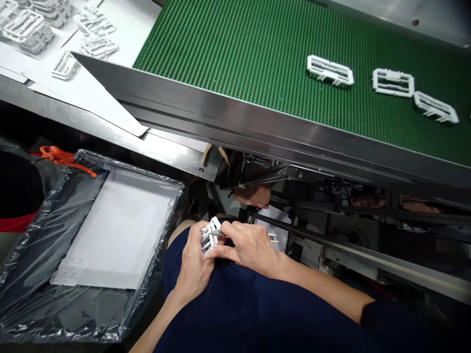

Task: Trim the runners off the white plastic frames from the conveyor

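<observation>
Over my lap, my left hand (195, 255) is closed around a white plastic frame (210, 236) with slots and crossbars, tilted upward. My right hand (248, 242) is wrapped around a pair of nippers; their grey metal tip (217, 233) reaches over the frame, and the pale handle ends (273, 238) stick out behind the palm. Most of the tool is hidden by my fingers. The thumb of that hand lies close against the frame's lower end.
Three similar white frames lie on a green conveyor belt (235, 54) with a metal side wall (221, 105). Piled frames (27, 29) cover the table at upper left. A plastic-lined tray (154, 274) holds white sheets. Orange-handled scissors (59, 156) rest at its corner. Pale handles (215, 154) show beside the table edge.
</observation>
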`<action>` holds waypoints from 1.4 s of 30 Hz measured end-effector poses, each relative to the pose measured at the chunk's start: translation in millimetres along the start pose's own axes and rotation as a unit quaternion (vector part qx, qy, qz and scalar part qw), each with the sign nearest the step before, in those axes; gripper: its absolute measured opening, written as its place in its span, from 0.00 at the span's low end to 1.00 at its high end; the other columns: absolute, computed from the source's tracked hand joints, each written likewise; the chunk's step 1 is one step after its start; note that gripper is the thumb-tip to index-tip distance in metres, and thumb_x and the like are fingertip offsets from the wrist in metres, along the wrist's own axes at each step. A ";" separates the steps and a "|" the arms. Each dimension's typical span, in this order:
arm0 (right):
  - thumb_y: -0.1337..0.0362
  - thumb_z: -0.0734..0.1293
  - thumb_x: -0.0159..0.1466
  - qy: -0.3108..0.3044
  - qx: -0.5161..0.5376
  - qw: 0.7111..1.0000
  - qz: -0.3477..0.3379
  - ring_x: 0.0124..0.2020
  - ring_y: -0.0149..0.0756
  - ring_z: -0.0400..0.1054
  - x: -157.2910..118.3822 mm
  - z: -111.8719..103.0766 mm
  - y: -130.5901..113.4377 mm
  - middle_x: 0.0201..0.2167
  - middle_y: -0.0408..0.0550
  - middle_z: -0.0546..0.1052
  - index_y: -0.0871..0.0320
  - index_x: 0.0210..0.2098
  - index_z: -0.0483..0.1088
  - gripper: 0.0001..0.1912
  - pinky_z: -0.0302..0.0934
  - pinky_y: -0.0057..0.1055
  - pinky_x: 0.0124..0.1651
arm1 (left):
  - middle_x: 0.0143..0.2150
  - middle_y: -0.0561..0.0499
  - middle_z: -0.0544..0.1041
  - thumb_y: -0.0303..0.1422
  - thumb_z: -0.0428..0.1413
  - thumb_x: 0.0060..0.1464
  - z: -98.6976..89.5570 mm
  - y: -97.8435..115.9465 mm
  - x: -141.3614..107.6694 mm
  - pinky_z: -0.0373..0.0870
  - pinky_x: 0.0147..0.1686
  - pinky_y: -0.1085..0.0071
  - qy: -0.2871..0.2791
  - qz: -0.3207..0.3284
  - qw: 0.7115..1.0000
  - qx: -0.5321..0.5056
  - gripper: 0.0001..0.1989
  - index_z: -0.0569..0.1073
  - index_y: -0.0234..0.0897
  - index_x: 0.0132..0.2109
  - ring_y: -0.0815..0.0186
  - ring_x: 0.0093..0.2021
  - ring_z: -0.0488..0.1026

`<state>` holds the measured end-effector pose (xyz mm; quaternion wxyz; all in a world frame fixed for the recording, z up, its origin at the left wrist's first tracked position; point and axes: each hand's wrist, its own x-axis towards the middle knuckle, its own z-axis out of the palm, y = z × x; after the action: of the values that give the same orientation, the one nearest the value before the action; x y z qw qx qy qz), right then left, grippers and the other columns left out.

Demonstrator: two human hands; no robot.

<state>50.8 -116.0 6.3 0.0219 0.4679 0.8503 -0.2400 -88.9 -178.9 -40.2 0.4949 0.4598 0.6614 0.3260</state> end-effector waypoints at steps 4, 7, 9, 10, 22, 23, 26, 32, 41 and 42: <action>0.35 0.47 0.59 0.013 -0.033 0.999 -0.014 0.20 0.27 0.63 -0.7 2.0 -0.3 0.19 0.42 0.70 0.57 0.30 0.69 0.35 0.36 0.28 0.23 | 0.44 0.49 0.68 0.39 0.51 0.57 0.1 -2.4 -1.2 0.65 0.37 0.67 -0.004 0.002 1.000 -0.001 0.15 0.61 0.42 0.49 0.63 0.39 0.68; 0.35 0.46 0.60 0.019 -0.047 0.999 -0.020 0.19 0.27 0.63 -0.9 1.5 -0.9 0.18 0.42 0.69 0.57 0.28 0.69 0.36 0.36 0.28 0.22 | 0.46 0.48 0.68 0.39 0.51 0.57 1.0 -4.6 -1.9 0.65 0.38 0.66 -0.007 0.006 1.000 0.001 0.15 0.60 0.42 0.50 0.61 0.41 0.68; 0.36 0.45 0.60 0.019 -0.054 0.998 -0.025 0.19 0.27 0.63 -1.1 1.1 -1.3 0.18 0.42 0.69 0.57 0.28 0.69 0.36 0.36 0.28 0.22 | 0.46 0.47 0.68 0.39 0.51 0.57 1.7 -5.3 -2.3 0.66 0.39 0.66 -0.007 0.008 1.000 0.000 0.15 0.60 0.41 0.50 0.61 0.42 0.67; 0.36 0.45 0.60 0.017 -0.057 0.998 -0.027 0.19 0.27 0.63 -1.3 1.2 -1.6 0.18 0.42 0.69 0.57 0.28 0.69 0.36 0.36 0.28 0.22 | 0.46 0.47 0.68 0.39 0.50 0.57 1.9 -5.2 -2.5 0.66 0.39 0.66 -0.007 0.008 1.000 -0.001 0.15 0.60 0.41 0.49 0.61 0.42 0.67; 0.44 0.66 0.55 -0.083 0.231 0.968 0.044 0.30 0.31 0.68 7.4 -15.1 10.9 0.31 0.41 0.73 0.54 0.54 0.59 0.33 0.56 0.25 0.32 | 0.46 0.51 0.69 0.37 0.61 0.48 0.5 -5.8 -2.3 0.66 0.38 0.70 -0.002 -0.048 0.985 -0.166 0.20 0.64 0.42 0.47 0.63 0.41 0.69; 0.45 0.66 0.55 -0.100 0.247 0.963 0.042 0.29 0.30 0.68 9.2 -16.4 12.5 0.30 0.40 0.73 0.53 0.55 0.59 0.33 0.57 0.25 0.33 | 0.47 0.50 0.69 0.37 0.62 0.48 0.3 -7.6 -2.6 0.66 0.40 0.69 -0.009 -0.040 0.981 -0.190 0.21 0.64 0.42 0.47 0.62 0.42 0.69; 0.49 0.67 0.56 -0.125 0.290 0.948 0.032 0.30 0.29 0.67 12.4 -15.9 15.6 0.30 0.40 0.72 0.53 0.50 0.64 0.25 0.58 0.25 0.34 | 0.47 0.49 0.69 0.35 0.63 0.47 -1.6 -10.5 -3.3 0.67 0.42 0.67 -0.044 -0.053 0.966 -0.250 0.23 0.63 0.41 0.49 0.60 0.44 0.70; 0.55 0.68 0.57 -0.126 0.354 0.927 0.018 0.38 0.30 0.68 10.6 -10.1 19.7 0.39 0.41 0.74 0.53 0.49 0.66 0.21 0.59 0.25 0.40 | 0.49 0.45 0.72 0.32 0.62 0.48 -9.6 -10.6 -5.8 0.65 0.50 0.64 -0.112 -0.086 0.936 -0.322 0.25 0.63 0.38 0.52 0.58 0.49 0.70; 0.58 0.70 0.56 -0.146 0.405 0.903 0.003 0.41 0.30 0.68 8.5 -11.2 19.4 0.43 0.40 0.73 0.52 0.50 0.65 0.23 0.60 0.23 0.43 | 0.52 0.47 0.66 0.30 0.62 0.48 -10.7 -16.5 -9.5 0.65 0.50 0.64 -0.081 -0.009 0.964 -0.255 0.22 0.65 0.42 0.49 0.57 0.51 0.68; 0.58 0.70 0.56 -0.148 0.409 0.901 0.002 0.42 0.30 0.68 7.9 -11.2 19.7 0.43 0.41 0.73 0.53 0.50 0.65 0.23 0.60 0.23 0.43 | 0.53 0.47 0.66 0.30 0.63 0.47 -10.2 -16.3 -9.8 0.64 0.50 0.65 -0.073 0.008 0.968 -0.239 0.22 0.65 0.43 0.49 0.58 0.52 0.67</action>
<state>64.4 -96.2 6.5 -0.0453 0.3964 0.6635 -0.6329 -102.5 -193.7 -48.1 0.6351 0.3555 0.5225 0.4441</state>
